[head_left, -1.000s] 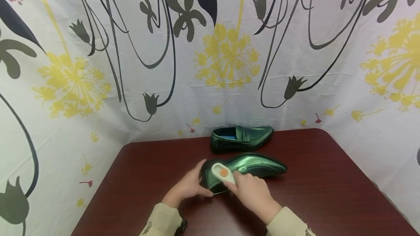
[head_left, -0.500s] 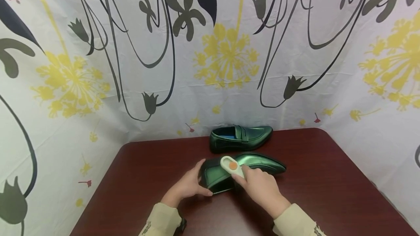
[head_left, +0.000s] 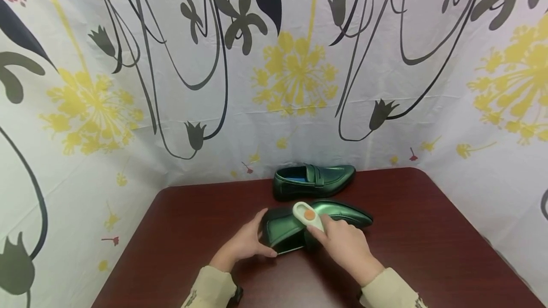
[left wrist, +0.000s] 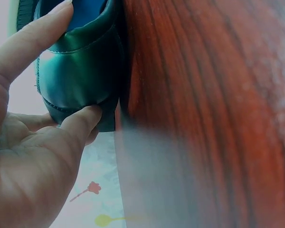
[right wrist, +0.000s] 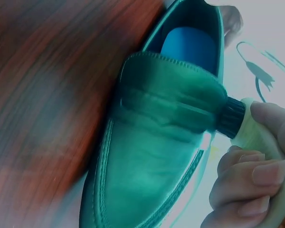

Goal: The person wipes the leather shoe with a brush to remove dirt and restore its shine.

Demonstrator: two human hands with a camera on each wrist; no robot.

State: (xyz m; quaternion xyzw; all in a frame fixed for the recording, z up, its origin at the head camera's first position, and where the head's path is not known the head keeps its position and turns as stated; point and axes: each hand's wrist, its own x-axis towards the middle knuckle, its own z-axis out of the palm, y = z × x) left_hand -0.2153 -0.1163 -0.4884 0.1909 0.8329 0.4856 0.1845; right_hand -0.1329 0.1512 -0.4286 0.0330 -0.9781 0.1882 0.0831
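Observation:
A shiny green loafer [head_left: 282, 227] lies tilted on its side on the table, its opening toward me and its toe to the right. My left hand [head_left: 245, 241] grips it by the heel; in the left wrist view the thumb is at the collar and the fingers [left wrist: 83, 121] are low behind the heel [left wrist: 78, 78]. My right hand [head_left: 348, 246] holds a small brush with a pale handle [head_left: 316, 222] and an orange spot. In the right wrist view, its dark bristles [right wrist: 229, 117] meet the loafer's side by the strap. A blue insole [right wrist: 187, 45] shows inside.
A matching green loafer [head_left: 325, 182] stands upright at the back edge of the dark red wooden table [head_left: 205, 217], just behind the held one. A white cloth [head_left: 239, 108] printed with flowers hangs around the table's back and sides.
My right hand has moved the brush along the loafer to the right, away from the heel and toward the strap. The left hand and both shoes stay nearly where they were.

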